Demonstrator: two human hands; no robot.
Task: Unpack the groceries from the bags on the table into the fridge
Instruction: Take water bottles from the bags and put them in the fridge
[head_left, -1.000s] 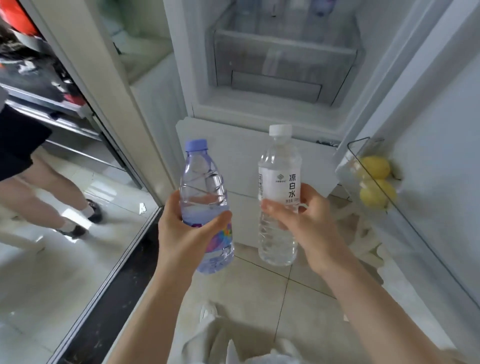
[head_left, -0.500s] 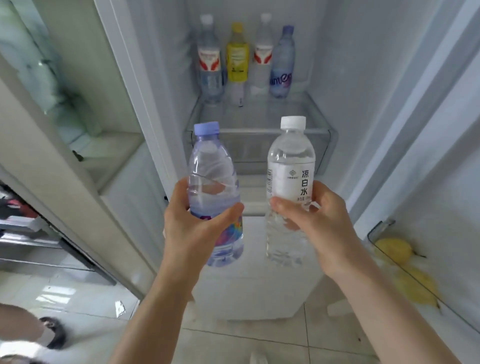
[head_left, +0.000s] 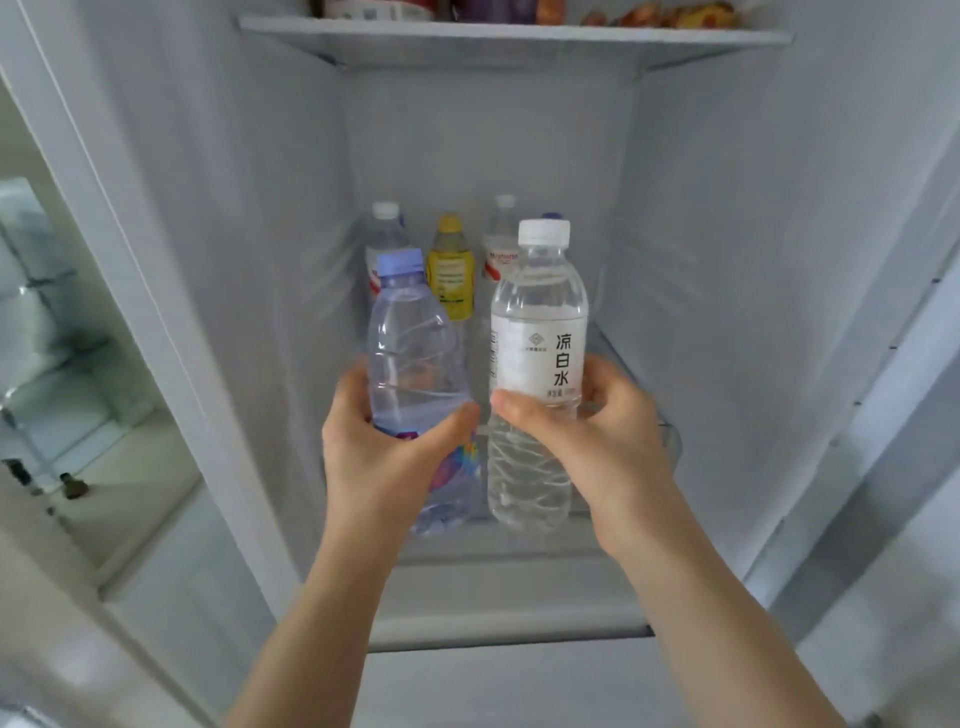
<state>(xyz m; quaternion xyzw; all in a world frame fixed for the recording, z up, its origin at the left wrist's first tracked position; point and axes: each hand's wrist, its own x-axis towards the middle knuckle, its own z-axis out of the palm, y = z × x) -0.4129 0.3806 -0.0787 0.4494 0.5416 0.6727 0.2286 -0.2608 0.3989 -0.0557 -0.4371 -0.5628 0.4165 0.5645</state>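
White fridge walls (head_left: 208, 218) now fill the view where half a second ago the compartment sat higher and farther off; the floor and the yellow fruit in the door have gone from sight, and both bottles are raised in front of the shelf (head_left: 498, 551). At left, the left hand (head_left: 384, 457) wraps fingers and thumb round the purple-capped bottle (head_left: 410, 353). Behind, at the back, stand a white-capped bottle (head_left: 385, 228), a yellow bottle (head_left: 450, 270) and another clear one (head_left: 501, 239). At right, the right hand (head_left: 587, 441) grips the white-capped water bottle (head_left: 537, 332), upright, just beside the other.
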